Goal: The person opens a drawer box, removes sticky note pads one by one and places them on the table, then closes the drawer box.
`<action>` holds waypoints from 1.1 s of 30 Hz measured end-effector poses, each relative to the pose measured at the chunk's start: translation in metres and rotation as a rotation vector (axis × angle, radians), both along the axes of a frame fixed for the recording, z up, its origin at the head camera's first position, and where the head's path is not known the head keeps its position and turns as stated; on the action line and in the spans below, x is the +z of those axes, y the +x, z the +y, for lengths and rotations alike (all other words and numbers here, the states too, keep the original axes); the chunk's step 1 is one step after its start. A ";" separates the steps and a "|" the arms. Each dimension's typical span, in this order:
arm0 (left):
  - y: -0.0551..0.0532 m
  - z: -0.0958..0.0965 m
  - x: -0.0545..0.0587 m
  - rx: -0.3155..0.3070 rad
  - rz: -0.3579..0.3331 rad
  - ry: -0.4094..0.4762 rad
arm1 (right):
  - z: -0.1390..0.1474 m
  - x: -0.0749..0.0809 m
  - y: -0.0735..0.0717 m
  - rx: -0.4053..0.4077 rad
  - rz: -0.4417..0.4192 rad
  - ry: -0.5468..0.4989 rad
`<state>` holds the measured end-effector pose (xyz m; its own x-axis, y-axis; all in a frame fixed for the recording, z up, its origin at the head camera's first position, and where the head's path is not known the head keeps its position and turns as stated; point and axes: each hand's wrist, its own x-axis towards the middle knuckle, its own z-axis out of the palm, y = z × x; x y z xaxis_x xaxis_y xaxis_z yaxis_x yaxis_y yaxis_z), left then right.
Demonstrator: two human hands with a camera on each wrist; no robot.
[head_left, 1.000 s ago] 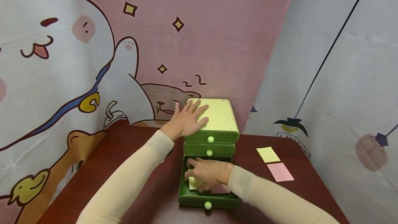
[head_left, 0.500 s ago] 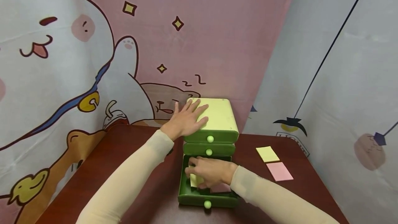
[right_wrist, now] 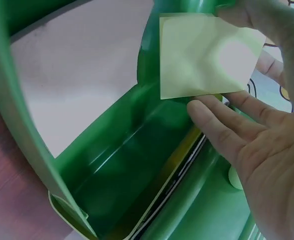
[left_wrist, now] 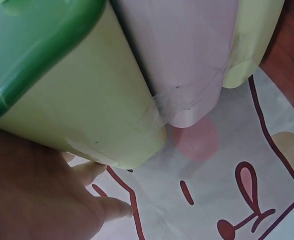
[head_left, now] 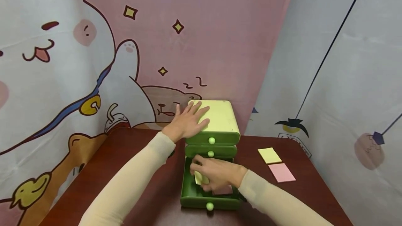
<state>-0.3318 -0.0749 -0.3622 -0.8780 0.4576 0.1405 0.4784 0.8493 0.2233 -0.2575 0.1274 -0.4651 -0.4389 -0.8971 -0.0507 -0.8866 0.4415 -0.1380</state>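
Observation:
A small chest of drawers (head_left: pixel 221 116) with a pale yellow top and green fronts stands on the table. My left hand (head_left: pixel 187 123) rests on its top, fingers spread. The bottom drawer (head_left: pixel 192 193) is pulled out. Over that drawer, my right hand (head_left: pixel 218 173) pinches a yellow sticky note pad (right_wrist: pixel 202 57) between thumb and fingers. The pad is tilted up off the drawer floor. A pink sticky note pad (head_left: pixel 223 190) lies in the drawer under my right hand, partly hidden by it; in the right wrist view it looks pale.
On the table to the right lie another yellow pad (head_left: pixel 269 155) and another pink pad (head_left: pixel 281 173), edge to edge. The upper two drawers are closed, each with a round knob (head_left: pixel 211 141). A printed cloth (head_left: pixel 220 37) hangs behind the dark red table (head_left: pixel 132 170).
My right hand has gripped the yellow pad in the drawer and lifted it, drawing slightly up and to the right. My left hand has stayed on top of the chest.

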 end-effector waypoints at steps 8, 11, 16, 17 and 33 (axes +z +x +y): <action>-0.001 0.000 0.001 -0.013 -0.005 0.019 | 0.006 0.002 0.003 0.023 0.028 -0.095; -0.001 -0.001 0.000 -0.009 -0.008 0.016 | 0.006 0.001 0.006 0.040 0.052 -0.117; -0.001 -0.002 -0.002 -0.005 -0.008 0.013 | 0.008 0.001 0.011 0.041 0.064 -0.122; -0.001 -0.002 -0.002 -0.007 -0.006 0.014 | 0.008 0.002 0.012 0.036 0.065 -0.122; -0.003 -0.002 -0.002 -0.004 0.013 0.015 | 0.025 0.013 0.025 0.011 0.158 -0.229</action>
